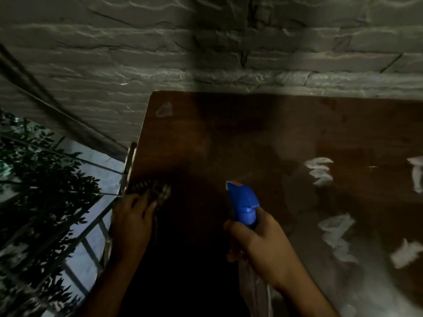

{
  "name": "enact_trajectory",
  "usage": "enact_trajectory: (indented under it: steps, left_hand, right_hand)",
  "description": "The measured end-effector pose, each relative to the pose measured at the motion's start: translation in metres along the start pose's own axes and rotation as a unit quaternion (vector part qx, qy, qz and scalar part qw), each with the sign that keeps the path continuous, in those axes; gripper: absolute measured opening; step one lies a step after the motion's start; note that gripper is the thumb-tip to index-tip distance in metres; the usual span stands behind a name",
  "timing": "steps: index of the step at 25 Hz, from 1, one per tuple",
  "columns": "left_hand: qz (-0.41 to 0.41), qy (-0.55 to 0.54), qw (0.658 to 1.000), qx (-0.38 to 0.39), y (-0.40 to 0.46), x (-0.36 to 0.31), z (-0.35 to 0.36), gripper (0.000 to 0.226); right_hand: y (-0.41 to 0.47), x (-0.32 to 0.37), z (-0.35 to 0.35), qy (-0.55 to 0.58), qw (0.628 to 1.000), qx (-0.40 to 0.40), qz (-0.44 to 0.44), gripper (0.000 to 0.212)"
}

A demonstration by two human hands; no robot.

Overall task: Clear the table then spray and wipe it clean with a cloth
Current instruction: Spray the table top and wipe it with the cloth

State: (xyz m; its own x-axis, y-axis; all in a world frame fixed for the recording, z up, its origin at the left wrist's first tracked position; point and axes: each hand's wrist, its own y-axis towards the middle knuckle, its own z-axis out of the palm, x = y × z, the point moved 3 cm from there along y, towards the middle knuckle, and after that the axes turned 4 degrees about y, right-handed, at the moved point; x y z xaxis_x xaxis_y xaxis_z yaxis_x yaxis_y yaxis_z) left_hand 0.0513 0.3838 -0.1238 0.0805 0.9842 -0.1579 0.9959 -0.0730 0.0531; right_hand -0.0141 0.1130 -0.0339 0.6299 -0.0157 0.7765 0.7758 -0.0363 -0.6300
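A dark brown wooden table [240, 133] fills the middle and right of the dim head view. My right hand [263, 245] grips a spray bottle [243, 202] with a blue nozzle head, held above the table's near part and pointing away from me. A faint mist hangs in front of the nozzle. My left hand [134, 216] rests at the table's left edge and holds a dark patterned cloth [153, 188] against the surface. White streaks of foam [320, 170] lie on the right half of the tabletop.
A grey stone-brick wall [206, 42] runs right behind the table's far edge. To the left, below the table edge, are a metal railing [96, 225] and dark leafy plants [41, 179]. A small pale mark [164, 110] sits near the table's far left corner.
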Motion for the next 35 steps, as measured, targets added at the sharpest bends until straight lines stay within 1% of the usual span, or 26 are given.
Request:
enact_trajectory:
  steps: [1, 3, 5, 7, 8, 10, 11, 12, 13, 14, 15, 16, 17, 18, 19, 21, 22, 23, 24, 25, 28, 30, 31, 32, 34, 35]
  left_hand:
    - [-0.023, 0.009, 0.999, -0.021, 0.039, 0.009, 0.003, 0.034]
    - [-0.009, 0.012, 0.999, -0.046, 0.115, 0.000, 0.014, 0.033]
    - [0.036, -0.003, 0.999, -0.030, 0.168, -0.033, 0.025, 0.031]
    - [0.041, -0.014, 0.999, -0.012, 0.184, -0.066, 0.030, 0.032]
    - [0.038, -0.026, 0.999, 0.002, 0.175, -0.078, 0.031, 0.033]
    - [0.084, -0.054, 0.994, 0.033, 0.117, -0.085, 0.031, 0.033]
    - [0.122, -0.076, 0.988, 0.054, 0.075, -0.083, 0.026, 0.033]
    - [0.150, -0.082, 0.984, 0.058, 0.041, -0.072, 0.018, 0.035]
    - [0.157, -0.086, 0.982, 0.052, 0.038, -0.055, 0.013, 0.037]
    - [0.134, -0.082, 0.987, 0.035, 0.057, -0.042, 0.015, 0.037]
    - [0.080, -0.071, 0.994, 0.027, 0.089, -0.038, 0.018, 0.036]
    - [0.028, -0.056, 0.998, -0.001, 0.125, -0.042, 0.021, 0.035]
    - [-0.002, -0.044, 0.999, -0.014, 0.160, -0.056, 0.025, 0.035]
    - [0.003, -0.040, 0.999, 0.003, 0.179, -0.078, 0.027, 0.034]
    - [0.038, -0.042, 0.998, 0.020, 0.177, -0.102, 0.031, 0.033]
    - [0.138, -0.060, 0.987, 0.052, 0.116, -0.126, 0.034, 0.030]
    - [0.177, -0.081, 0.979, 0.060, 0.077, -0.119, 0.031, 0.031]
    - [0.190, -0.090, 0.976, 0.056, 0.050, -0.104, 0.025, 0.035]
    - [0.183, -0.103, 0.977, 0.044, 0.048, -0.091, 0.019, 0.039]
    - [0.175, -0.099, 0.979, 0.022, 0.067, -0.081, 0.022, 0.043]
    - [0.083, -0.061, 0.995, -0.010, 0.179, -0.082, 0.040, 0.041]
    - [0.066, -0.057, 0.996, 0.019, 0.231, -0.103, 0.041, 0.036]
    - [0.065, -0.060, 0.995, 0.036, 0.231, -0.113, 0.046, 0.035]
    - [0.084, -0.067, 0.993, 0.047, 0.211, -0.119, 0.044, 0.034]
    - [0.159, -0.082, 0.981, 0.070, 0.140, -0.113, 0.036, 0.035]
    - [0.176, -0.098, 0.977, 0.070, 0.111, -0.100, 0.031, 0.038]
  right_hand:
    - [0.008, 0.007, 0.003, -0.002, 1.000, -0.003, -0.003, 0.012]
    - [0.022, 0.016, 0.008, -0.013, 1.000, -0.011, -0.005, 0.014]
    - [0.029, 0.019, 0.016, -0.019, 0.999, -0.025, -0.006, 0.022]
    - [0.031, 0.017, 0.022, -0.010, 0.999, -0.041, -0.004, 0.023]
    - [0.030, 0.017, 0.024, -0.003, 0.999, -0.045, -0.006, 0.022]
    - [0.027, 0.018, 0.023, 0.018, 0.999, -0.042, -0.003, 0.017]
    - [0.027, 0.020, 0.020, 0.028, 0.999, -0.037, 0.000, 0.014]
    - [0.026, 0.020, 0.018, 0.031, 0.999, -0.033, 0.003, 0.014]
    - [0.026, 0.022, 0.015, 0.034, 0.999, -0.031, 0.006, 0.013]
    - [0.027, 0.022, 0.013, 0.041, 0.999, -0.030, 0.008, 0.013]
    - [0.027, 0.022, 0.012, 0.044, 0.999, -0.026, 0.010, 0.014]
    - [0.029, 0.021, 0.014, 0.046, 0.999, -0.025, 0.008, 0.015]
    - [0.030, 0.021, 0.015, 0.048, 0.998, -0.032, 0.007, 0.015]
    - [0.032, 0.019, 0.015, 0.049, 0.998, -0.043, 0.007, 0.015]
    - [0.032, 0.018, 0.015, 0.051, 0.998, -0.048, 0.008, 0.015]
    - [0.031, 0.021, 0.015, 0.056, 0.998, -0.036, 0.004, 0.022]
    - [0.030, 0.023, 0.015, 0.058, 0.998, -0.026, 0.005, 0.026]
    - [0.031, 0.025, 0.014, 0.063, 0.998, -0.017, 0.011, 0.030]
    - [0.032, 0.024, 0.010, 0.067, 0.997, -0.015, 0.017, 0.031]
    - [0.036, 0.024, 0.007, 0.068, 0.997, -0.020, 0.019, 0.031]
    - [0.054, 0.026, 0.005, 0.013, 0.999, -0.042, -0.007, 0.027]
    - [0.064, 0.035, 0.004, 0.008, 0.998, -0.060, -0.021, 0.023]
    - [0.069, 0.038, 0.003, 0.011, 0.997, -0.066, -0.023, 0.022]
    - [0.072, 0.043, 0.001, 0.015, 0.997, -0.067, -0.025, 0.021]
    - [0.073, 0.051, -0.003, 0.043, 0.998, -0.047, -0.023, 0.012]
    - [0.074, 0.054, -0.006, 0.056, 0.998, -0.035, -0.017, 0.012]
